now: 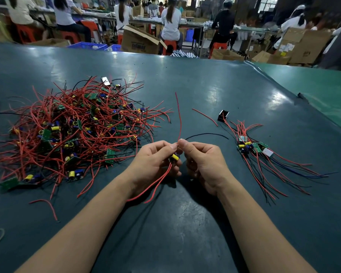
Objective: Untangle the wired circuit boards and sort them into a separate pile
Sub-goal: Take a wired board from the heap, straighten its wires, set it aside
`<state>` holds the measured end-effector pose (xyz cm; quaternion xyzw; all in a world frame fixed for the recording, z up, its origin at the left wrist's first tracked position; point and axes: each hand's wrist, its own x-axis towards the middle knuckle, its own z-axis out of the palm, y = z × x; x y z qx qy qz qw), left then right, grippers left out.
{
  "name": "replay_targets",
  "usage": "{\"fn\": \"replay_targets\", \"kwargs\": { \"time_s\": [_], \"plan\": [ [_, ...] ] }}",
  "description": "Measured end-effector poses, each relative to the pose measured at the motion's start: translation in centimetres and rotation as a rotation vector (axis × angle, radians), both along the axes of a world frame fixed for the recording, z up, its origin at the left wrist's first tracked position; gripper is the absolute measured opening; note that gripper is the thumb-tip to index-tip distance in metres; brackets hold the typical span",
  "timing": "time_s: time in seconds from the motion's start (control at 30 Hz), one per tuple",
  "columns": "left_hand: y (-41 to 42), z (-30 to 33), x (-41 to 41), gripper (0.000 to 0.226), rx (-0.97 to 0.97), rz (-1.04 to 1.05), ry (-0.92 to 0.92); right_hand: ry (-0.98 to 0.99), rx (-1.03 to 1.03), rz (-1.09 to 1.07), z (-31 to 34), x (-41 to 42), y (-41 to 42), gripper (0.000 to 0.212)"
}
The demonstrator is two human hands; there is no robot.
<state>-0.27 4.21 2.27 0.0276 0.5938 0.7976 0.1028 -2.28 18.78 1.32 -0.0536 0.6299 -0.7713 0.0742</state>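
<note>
Table: dark green mat. Tangle of boards and red wires at left, large. Sorted pile at right, small, wires combed toward the person. Between them, both hands raised. Left hand curls round one board, two red leads trailing below. Right hand pinches a red wire at its base, fingers clenched. Advice: draw each lead straight, then lay board-first onto sorted pile, wires parallel.
</note>
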Motion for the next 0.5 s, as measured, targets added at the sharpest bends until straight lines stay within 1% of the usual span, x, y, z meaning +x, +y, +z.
{"fn": "replay_targets", "kwargs": {
  "time_s": [0.07, 0.13, 0.2, 0.3, 0.43, 0.5],
  "plan": [
    [0.15, -0.17, 0.12, 0.017, -0.036, 0.019, 0.036, 0.014, 0.009, -0.017, -0.07, 0.06, -0.14, 0.025],
    [0.19, -0.41, 0.22, 0.016, -0.111, 0.051, 0.084, 0.015, 0.012, -0.013, -0.03, 0.09, -0.12, 0.019],
    [0.21, -0.58, 0.25, 0.015, -0.156, 0.062, 0.105, -0.010, -0.003, 0.012, 0.13, 0.05, 0.00, 0.020],
    [0.13, -0.64, 0.08, 0.017, -0.130, 0.041, 0.076, -0.043, -0.025, 0.028, 0.31, -0.03, 0.08, 0.021],
    [-0.27, -0.33, -0.08, 0.016, -0.080, -0.066, 0.059, -0.033, -0.093, 0.074, 0.28, -0.01, -0.01, 0.022],
    [-0.39, -0.16, 0.01, 0.022, -0.057, -0.109, 0.052, -0.023, -0.109, 0.071, 0.29, -0.08, -0.02, 0.022]
  ]
}}
